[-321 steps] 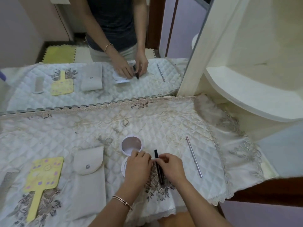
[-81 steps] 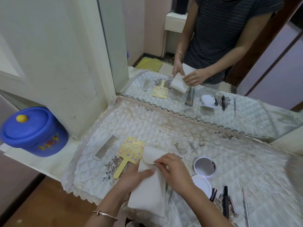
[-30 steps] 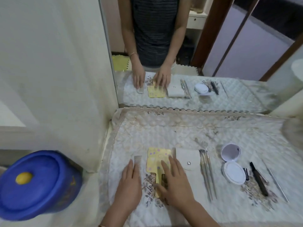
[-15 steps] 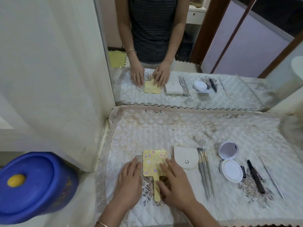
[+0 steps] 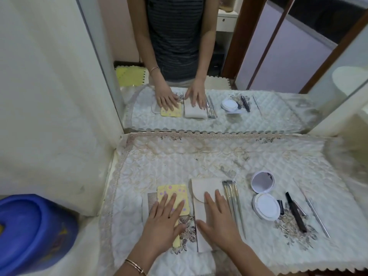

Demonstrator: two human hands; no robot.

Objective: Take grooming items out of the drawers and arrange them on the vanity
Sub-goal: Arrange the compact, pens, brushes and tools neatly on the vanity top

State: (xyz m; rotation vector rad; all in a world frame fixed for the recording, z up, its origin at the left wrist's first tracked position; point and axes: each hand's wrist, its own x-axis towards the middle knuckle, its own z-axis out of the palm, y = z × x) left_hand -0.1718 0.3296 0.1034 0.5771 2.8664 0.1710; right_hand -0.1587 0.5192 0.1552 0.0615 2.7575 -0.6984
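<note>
Quilted cloth (image 5: 179, 160) covers the bench, where left hand (image 5: 163, 220) and right hand (image 5: 217, 220), fingers spread flat and gripping nothing, press paddle (image 5: 173, 191) and pouch (image 5: 201, 188), likely squaring them into the row.

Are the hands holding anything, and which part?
Nothing is gripped. The left hand lies flat, fingers spread, on the yellow paddle-shaped mirror; the right hand lies flat on the beige snap pouch. Both press down with open palms.

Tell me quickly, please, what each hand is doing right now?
Left hand: open, flat on the yellow hand mirror, gripping nothing.
Right hand: open, flat on the beige pouch, gripping nothing.
</note>
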